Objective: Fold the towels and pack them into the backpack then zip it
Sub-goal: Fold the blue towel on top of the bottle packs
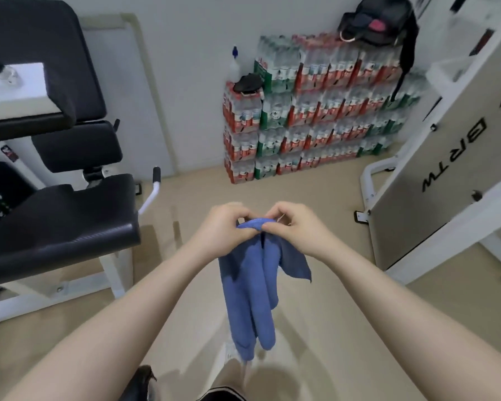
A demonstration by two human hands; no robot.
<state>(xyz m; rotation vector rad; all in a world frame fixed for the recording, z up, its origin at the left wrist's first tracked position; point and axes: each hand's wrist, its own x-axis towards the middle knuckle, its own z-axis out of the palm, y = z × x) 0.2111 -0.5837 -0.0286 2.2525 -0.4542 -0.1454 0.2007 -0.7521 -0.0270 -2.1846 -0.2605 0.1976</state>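
Both of our hands meet at mid-frame: our left hand (224, 227) and right hand (294, 227) each pinch the top edge of a blue towel (250, 285), which hangs bunched and unfolded above the beige floor (344, 314). We judge the task barely begun: folding, packing and zipping all remain. Left of us stands a black padded gym bench (58, 215), and a white machine panel (446, 175) crowds the right. Farther off, stacked bottled-water packs (315, 111) carry a black bag (379, 20), possibly the backpack, well apart from us.
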